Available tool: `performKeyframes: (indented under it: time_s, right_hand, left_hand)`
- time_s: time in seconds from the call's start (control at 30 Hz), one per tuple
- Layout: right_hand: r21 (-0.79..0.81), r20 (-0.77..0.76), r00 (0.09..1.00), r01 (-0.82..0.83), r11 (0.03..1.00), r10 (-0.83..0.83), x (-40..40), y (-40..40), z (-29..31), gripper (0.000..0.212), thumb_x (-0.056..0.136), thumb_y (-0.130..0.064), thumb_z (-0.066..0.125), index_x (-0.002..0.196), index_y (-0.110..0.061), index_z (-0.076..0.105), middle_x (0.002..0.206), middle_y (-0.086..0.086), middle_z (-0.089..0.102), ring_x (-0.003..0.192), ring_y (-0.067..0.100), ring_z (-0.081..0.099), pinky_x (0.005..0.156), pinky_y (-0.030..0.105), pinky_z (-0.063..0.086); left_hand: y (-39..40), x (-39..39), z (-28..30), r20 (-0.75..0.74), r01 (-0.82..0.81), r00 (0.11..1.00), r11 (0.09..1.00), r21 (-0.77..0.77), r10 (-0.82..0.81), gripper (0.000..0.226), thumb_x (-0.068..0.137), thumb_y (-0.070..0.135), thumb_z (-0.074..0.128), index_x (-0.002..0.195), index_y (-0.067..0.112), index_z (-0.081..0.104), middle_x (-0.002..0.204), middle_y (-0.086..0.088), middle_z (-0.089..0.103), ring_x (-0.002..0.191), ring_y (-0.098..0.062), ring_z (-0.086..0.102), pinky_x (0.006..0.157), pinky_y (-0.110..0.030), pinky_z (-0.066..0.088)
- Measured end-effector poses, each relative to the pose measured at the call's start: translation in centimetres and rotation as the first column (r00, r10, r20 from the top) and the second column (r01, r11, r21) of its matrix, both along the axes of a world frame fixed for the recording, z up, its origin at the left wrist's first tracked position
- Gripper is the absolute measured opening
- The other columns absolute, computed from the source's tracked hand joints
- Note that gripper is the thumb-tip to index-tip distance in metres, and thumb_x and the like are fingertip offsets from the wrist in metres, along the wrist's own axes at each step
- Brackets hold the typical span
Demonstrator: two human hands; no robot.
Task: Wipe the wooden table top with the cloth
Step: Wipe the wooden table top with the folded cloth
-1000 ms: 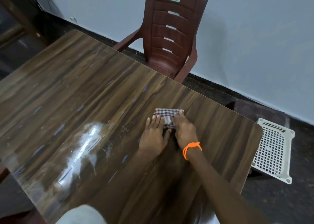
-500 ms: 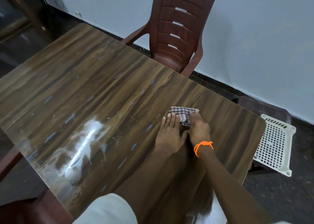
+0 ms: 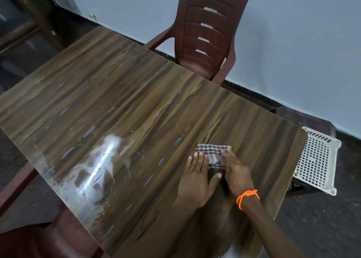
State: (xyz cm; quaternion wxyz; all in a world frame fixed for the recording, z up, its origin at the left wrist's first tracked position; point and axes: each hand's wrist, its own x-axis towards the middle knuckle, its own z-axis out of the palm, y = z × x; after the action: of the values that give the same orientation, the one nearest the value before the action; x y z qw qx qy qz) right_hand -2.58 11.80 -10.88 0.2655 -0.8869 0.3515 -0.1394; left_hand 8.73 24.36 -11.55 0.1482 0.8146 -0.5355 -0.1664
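A small folded checked cloth lies on the wooden table top, toward its right end. My left hand lies flat with straight fingers on the cloth's near left part. My right hand, with an orange band at the wrist, presses flat on the cloth's right side. The near half of the cloth is hidden under both hands. A pale glossy patch shines on the table to the left of my hands.
A maroon plastic chair stands at the table's far side against the wall. A white perforated stool sits past the right edge. Another maroon chair is at the bottom left. The floor is dark.
The view has swung, so the hands and cloth appear further right. Both hands stay flat on the cloth in the same pose.
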Motion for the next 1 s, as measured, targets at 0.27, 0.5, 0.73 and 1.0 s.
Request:
performKeyframes:
  time_s: [0.27, 0.5, 0.73, 1.0]
  right_hand:
    - [-0.002, -0.04, 0.996, 0.077, 0.997, -0.077, 7.1, -1.5, -0.5, 0.036, 0.084, 0.007, 0.055, 0.119, 0.001, 0.061, 0.131, 0.016, 0.057, 0.134, 0.026, 0.039, 0.108, 0.024, 0.028]
    - [0.014, 0.058, 0.992, -0.115, 0.993, 0.114, 3.1, 5.9, -1.9, 0.042, 0.079, 0.016, 0.059, 0.118, -0.001, 0.063, 0.135, 0.007, 0.053, 0.133, 0.025, 0.042, 0.11, 0.026, 0.031]
    - [-0.022, -0.064, 0.998, 0.02, 1.0, -0.022, -2.4, 4.6, -1.2, 0.042, 0.076, 0.018, 0.061, 0.113, 0.0, 0.066, 0.127, 0.014, 0.06, 0.13, 0.022, 0.043, 0.109, 0.019, 0.029]
    - [0.011, -0.004, 0.999, 0.038, 0.999, -0.038, 5.4, 6.7, -1.1, 0.033, 0.081, 0.014, 0.06, 0.111, 0.003, 0.066, 0.124, 0.018, 0.061, 0.126, 0.033, 0.047, 0.105, 0.037, 0.039]
  left_hand:
    - [-3.3, 5.6, 0.3, 0.049, -0.062, 0.997, 0.998, 0.01, 0.062, 0.071, 0.107, 0.053, 0.032, 0.157, 0.003, 0.03, 0.165, -0.015, 0.029, 0.157, -0.024, 0.014, 0.129, -0.039, -0.001]
    - [8.2, 1.7, -1.6, 0.049, -0.075, 0.995, 0.987, -0.139, 0.083, 0.069, 0.107, 0.053, 0.034, 0.153, 0.002, 0.04, 0.161, -0.014, 0.037, 0.155, -0.024, 0.021, 0.126, -0.049, 0.02]
    - [5.4, -2.5, -1.4, 0.008, 0.01, 1.0, 0.994, -0.112, -0.009, 0.072, 0.105, 0.054, 0.036, 0.155, 0.001, 0.036, 0.161, -0.018, 0.035, 0.156, -0.026, 0.019, 0.127, -0.047, 0.013]
    - [6.3, 3.8, -0.3, 0.011, -0.097, 0.995, 0.991, -0.095, 0.099, 0.061, 0.106, 0.043, 0.043, 0.15, 0.001, 0.044, 0.158, -0.017, 0.042, 0.153, -0.028, 0.028, 0.127, -0.049, 0.015]
